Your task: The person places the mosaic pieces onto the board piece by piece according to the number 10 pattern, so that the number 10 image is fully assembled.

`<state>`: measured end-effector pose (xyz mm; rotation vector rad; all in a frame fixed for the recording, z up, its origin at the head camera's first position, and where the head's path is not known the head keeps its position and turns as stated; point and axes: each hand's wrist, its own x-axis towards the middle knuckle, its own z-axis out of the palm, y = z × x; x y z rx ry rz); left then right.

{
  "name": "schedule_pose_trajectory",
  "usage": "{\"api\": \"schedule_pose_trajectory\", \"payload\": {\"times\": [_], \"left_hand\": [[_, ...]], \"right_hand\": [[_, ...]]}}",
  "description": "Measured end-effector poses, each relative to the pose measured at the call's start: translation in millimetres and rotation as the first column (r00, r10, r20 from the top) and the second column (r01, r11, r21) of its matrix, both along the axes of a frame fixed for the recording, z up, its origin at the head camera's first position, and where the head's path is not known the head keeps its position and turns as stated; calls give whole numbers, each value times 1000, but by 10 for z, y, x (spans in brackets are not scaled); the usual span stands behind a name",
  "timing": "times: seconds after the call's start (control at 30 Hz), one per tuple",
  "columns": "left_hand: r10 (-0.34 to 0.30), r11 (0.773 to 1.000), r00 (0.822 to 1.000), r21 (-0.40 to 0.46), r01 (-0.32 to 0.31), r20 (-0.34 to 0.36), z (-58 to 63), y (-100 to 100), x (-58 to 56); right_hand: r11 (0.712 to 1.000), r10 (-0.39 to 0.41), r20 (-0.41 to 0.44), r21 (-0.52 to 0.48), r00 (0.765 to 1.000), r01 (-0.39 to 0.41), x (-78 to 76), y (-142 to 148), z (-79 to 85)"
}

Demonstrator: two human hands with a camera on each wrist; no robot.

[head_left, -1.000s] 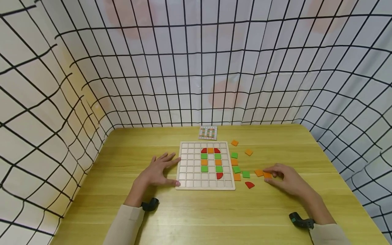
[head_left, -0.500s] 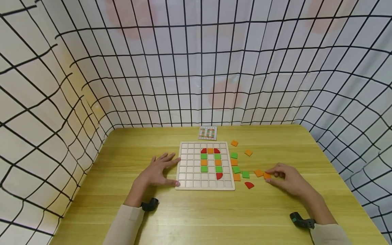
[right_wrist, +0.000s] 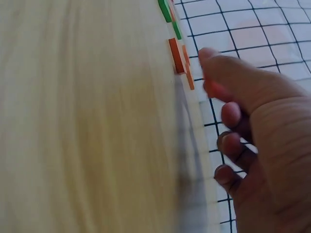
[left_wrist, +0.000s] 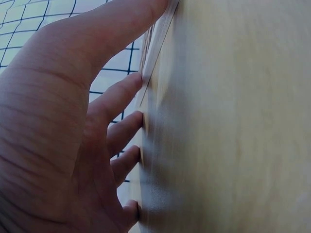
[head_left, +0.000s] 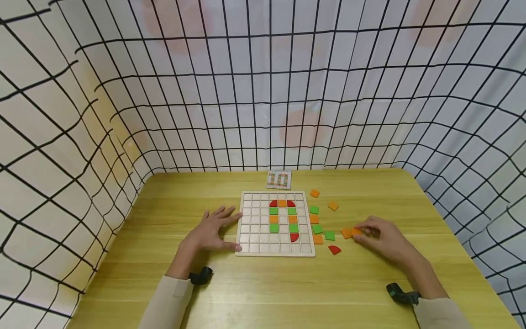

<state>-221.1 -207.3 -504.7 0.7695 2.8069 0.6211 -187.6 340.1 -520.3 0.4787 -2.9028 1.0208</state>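
Right hand (head_left: 384, 240) fingers pinch orange tile (head_left: 355, 232) on desk (head_left: 263, 292). Left hand (head_left: 209, 230) flat, fingers spread, touching board (head_left: 250, 228). Loose pinch: tile may slip.

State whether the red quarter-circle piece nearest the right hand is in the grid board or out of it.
Out: the red piece lies on the table, just right of the board.

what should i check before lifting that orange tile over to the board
1. Right hand at the orange tile, fingers touching it: ok.
2. Tile actually pinched and off the table: cannot tell.
3. Left hand flat against the board, steadying it: ok.
4. Empty squares left on the board: ok.
5. Neighbouring orange tile apart from the fingers: cannot tell.
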Motion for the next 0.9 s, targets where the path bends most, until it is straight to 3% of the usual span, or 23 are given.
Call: {"api": "schedule_pose_trajectory", "payload": {"times": [0.17, 0.37, 0.53, 0.9], "left_hand": [[3, 1000, 1000, -2, -3, -2, 5, -2, 7], [1, 1000, 1000, 2, -1, -5, -2, 4, 1], [0, 1000, 1000, -3, 0, -9, -4, 8, 0], [0, 1000, 1000, -20, 0, -8, -8, 2, -8]], "right_hand": [[1000, 16, -39, 4, 999, -15, -54, -174, 73], [992, 112, -152, -36, 982, -119, -180, -457, 103], [976, 188, -197, -76, 962, -206, -246, -723, 118], [957, 248, -92, -135, 964, -258, -295, -1250, 122]]}}
